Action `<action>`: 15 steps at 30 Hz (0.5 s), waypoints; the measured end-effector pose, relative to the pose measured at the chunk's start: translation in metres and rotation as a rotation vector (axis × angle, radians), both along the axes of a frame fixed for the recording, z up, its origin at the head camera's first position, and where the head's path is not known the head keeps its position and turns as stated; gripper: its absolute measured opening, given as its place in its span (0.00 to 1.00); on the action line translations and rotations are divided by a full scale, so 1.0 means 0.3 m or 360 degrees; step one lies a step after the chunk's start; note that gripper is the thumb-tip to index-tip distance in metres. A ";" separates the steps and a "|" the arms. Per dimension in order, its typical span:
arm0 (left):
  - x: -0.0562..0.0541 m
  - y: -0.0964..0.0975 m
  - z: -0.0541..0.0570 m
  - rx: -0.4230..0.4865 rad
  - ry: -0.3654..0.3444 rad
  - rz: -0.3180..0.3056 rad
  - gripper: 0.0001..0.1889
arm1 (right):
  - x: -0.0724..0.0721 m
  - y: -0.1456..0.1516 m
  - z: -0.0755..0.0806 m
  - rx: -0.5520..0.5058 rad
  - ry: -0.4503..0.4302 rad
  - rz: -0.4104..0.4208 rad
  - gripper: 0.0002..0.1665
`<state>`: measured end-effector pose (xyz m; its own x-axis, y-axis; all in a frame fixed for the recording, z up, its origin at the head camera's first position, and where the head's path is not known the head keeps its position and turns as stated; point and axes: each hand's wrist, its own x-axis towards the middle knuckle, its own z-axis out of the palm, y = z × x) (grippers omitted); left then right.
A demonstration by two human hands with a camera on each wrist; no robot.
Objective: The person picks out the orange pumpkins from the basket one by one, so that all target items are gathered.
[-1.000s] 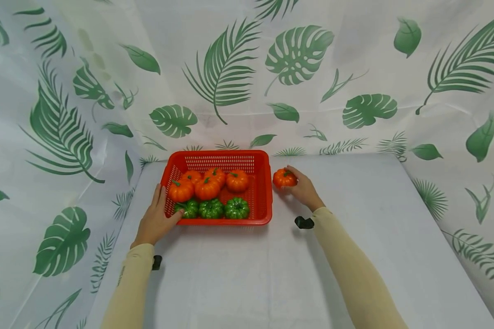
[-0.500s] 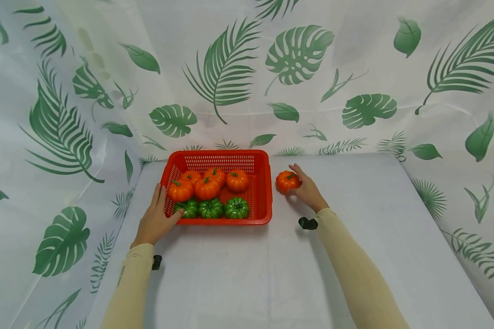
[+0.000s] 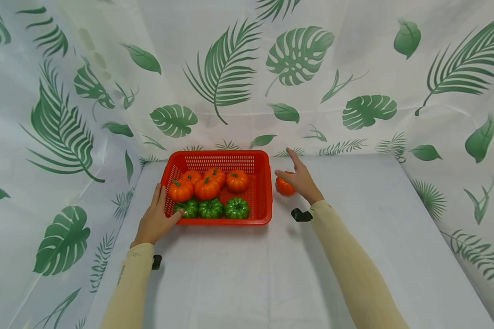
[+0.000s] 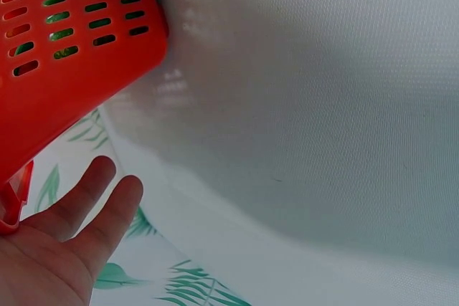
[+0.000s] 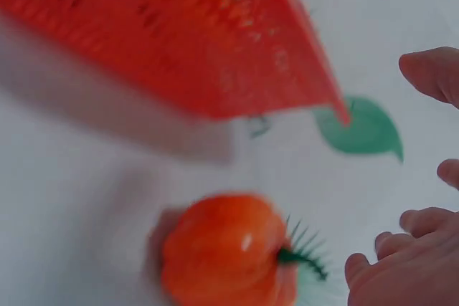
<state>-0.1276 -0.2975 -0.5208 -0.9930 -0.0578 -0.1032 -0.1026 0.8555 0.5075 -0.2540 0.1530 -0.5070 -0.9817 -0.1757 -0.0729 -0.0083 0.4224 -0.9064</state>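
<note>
A red plastic basket [image 3: 263, 221] stands on the white table. Several orange toy pumpkins [image 3: 237, 181] lie in it, with a row of green ones [image 3: 236, 208] along the front. My left hand [image 3: 154, 224] rests at its left front corner, thumb over the rim. In the left wrist view, two straight fingers [image 4: 107, 227] extend beside the basket. Just right of the basket sits another orange pumpkin [image 5: 226, 252], partly hidden in the head view by my right hand [image 3: 302, 180]. That hand is over it with fingers spread, apart from it in the right wrist view.
A white curtain [image 3: 238, 82] printed with green leaves rises behind the table [image 3: 238, 274] and at both sides. The basket stands near the table's back left corner. Small dark devices hang under both wrists, one by the right sleeve [image 3: 346, 251].
The orange pumpkin outside the basket shifted slightly right with my right hand, then was let go. My right hand has since spread its fingers and lies over it. My left hand stays put.
</note>
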 end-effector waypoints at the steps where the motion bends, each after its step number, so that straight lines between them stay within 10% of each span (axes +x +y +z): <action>1: 0.000 0.000 0.000 0.0001 -0.0004 0.0000 0.56 | -0.002 -0.015 0.011 -0.0007 -0.0012 -0.0001 0.56; 15: 0.003 0.004 0.002 0.0020 -0.0008 0.0004 0.55 | 0.000 -0.243 0.085 -0.0196 0.0040 0.0192 0.52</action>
<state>-0.1267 -0.2963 -0.5201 -0.9923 -0.0590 -0.1089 -0.1073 0.8488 0.5177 -0.2540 0.0802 -0.4815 -0.9543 -0.2983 -0.0190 -0.0757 0.3024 -0.9502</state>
